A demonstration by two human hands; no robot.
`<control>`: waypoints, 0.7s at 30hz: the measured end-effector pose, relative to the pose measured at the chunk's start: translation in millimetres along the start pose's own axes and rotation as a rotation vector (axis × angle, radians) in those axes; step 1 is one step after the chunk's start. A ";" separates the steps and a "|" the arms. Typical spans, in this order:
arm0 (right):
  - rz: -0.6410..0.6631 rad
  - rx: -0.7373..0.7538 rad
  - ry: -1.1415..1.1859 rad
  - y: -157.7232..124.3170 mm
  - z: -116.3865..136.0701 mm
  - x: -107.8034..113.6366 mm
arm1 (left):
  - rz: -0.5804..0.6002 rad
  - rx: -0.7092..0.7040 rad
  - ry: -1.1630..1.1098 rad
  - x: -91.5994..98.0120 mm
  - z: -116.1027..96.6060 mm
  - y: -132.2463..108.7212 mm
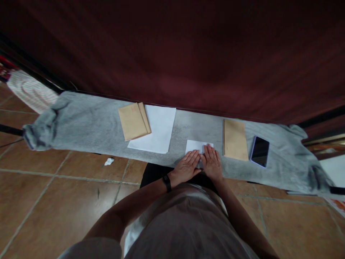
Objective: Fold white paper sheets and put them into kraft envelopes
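Note:
Both my hands lie flat, side by side, on a small white sheet of paper (196, 144) at the near edge of the cloth-covered bench. My left hand (186, 167), with a dark band at its wrist, covers the sheet's lower left part. My right hand (212, 162) rests on its lower right part, fingers stretched out. The fingertips of the two hands nearly meet. Only the paper's upper strip shows; the rest is hidden under the hands. To the right of my right hand lies a brown envelope stack (235, 140).
Larger white sheets (159, 131) lie left of my hands, with brown envelopes (133, 121) overlapping them. A phone (260, 151) is at the right. Grey cloth (88, 122) covers the narrow bench, against a dark red curtain (172, 54). A white scrap (109, 161) is on the tiled floor.

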State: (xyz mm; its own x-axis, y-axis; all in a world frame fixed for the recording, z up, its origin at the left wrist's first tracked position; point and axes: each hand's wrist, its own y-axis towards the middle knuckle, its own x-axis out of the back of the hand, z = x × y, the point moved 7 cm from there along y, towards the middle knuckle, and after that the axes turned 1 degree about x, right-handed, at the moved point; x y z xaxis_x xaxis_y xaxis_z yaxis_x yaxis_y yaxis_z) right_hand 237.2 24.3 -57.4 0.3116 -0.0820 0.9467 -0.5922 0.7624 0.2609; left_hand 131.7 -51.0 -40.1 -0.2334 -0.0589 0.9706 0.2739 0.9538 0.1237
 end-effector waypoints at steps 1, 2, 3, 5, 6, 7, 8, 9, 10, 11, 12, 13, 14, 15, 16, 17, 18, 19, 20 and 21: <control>-0.013 -0.006 -0.013 -0.5 -0.8 0.8 | -0.001 0.013 -0.007 -0.2 2.9 -1.3; -0.028 -0.014 -0.025 -0.9 -1.4 1.6 | -0.004 0.031 -0.012 -0.4 6.8 -2.8; -0.043 -0.024 -0.037 -1.2 -1.9 2.3 | -0.008 0.052 -0.015 -0.5 11.5 -4.5; -0.067 -0.041 -0.057 -1.2 -2.4 3.1 | -0.021 0.095 -0.014 -0.4 22.2 -8.3; -0.072 -0.047 -0.065 -1.0 -2.5 2.9 | -0.032 0.115 -0.011 0.0 27.8 -10.2; -0.072 -0.052 -0.071 -0.6 -2.6 2.4 | -0.047 0.135 -0.006 0.6 32.9 -11.8; -0.068 -0.056 -0.076 -0.2 -2.5 1.6 | -0.066 0.155 -0.001 1.6 37.4 -12.8; -0.062 -0.059 -0.079 0.1 -2.6 0.6 | -0.088 0.175 0.003 2.6 41.0 -13.0; -0.057 -0.064 -0.080 0.4 -2.8 -0.2 | -0.112 0.196 0.008 3.6 43.2 -12.1; -0.054 -0.069 -0.078 0.6 -3.1 -0.9 | -0.133 0.212 0.009 4.2 43.8 -9.7; -0.052 -0.073 -0.076 0.5 -3.4 -1.4 | -0.150 0.219 0.007 4.1 42.4 -5.7; -0.052 -0.077 -0.072 0.4 -3.6 -1.7 | -0.162 0.217 0.002 3.1 39.2 0.0; -0.051 -0.080 -0.069 0.2 -3.9 -1.9 | -0.166 0.205 -0.006 1.2 34.6 7.1; -0.049 -0.081 -0.066 -0.1 -4.1 -1.9 | -0.164 0.187 -0.016 -1.4 29.0 15.2; -0.046 -0.081 -0.063 -0.3 -4.2 -1.8 | -0.158 0.170 -0.025 -4.4 23.7 23.6; -0.040 -0.080 -0.062 -0.4 -4.2 -1.6 | -0.152 0.158 -0.032 -7.4 19.1 31.5; -0.034 -0.079 -0.061 -0.3 -4.1 -1.2 | -0.148 0.155 -0.036 -9.8 16.1 38.3; -0.028 -0.076 -0.061 0.0 -3.8 -0.7 | -0.144 0.155 -0.040 -11.6 14.4 43.6; -0.022 -0.074 -0.061 0.4 -3.3 -0.1 | -0.141 0.160 -0.043 -12.6 14.4 47.1; -0.018 -0.075 -0.061 0.8 -2.9 0.5 | -0.139 0.168 -0.045 -12.7 16.0 48.7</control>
State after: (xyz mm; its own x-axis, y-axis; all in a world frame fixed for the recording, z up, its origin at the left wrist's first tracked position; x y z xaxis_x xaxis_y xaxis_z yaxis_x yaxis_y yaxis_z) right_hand 239.0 26.7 -57.3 0.2748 -0.1335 0.9522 -0.5288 0.8061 0.2657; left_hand 133.1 0.9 -49.7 -0.3002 -0.1840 0.9359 0.0775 0.9733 0.2162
